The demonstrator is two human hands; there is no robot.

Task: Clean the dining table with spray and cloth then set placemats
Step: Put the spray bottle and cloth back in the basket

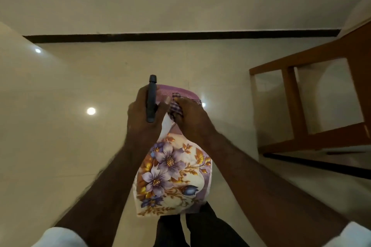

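My left hand [143,112] grips a spray bottle whose dark nozzle head [152,99] pokes up past the fingers; the bottle's body is hidden behind the hand. My right hand [189,115] holds a purple checked cloth [176,107] bunched in its fingers. Both hands also hold the top of floral placemats [170,172], cream with purple flowers and gold leaves, which hang down in front of my legs. A pink woven edge [174,91] shows behind the hands.
I stand on a glossy cream tiled floor [70,126] with light reflections. A black skirting strip [180,36] runs along the far wall. A brown wooden chair or table frame [313,106] stands at the right.
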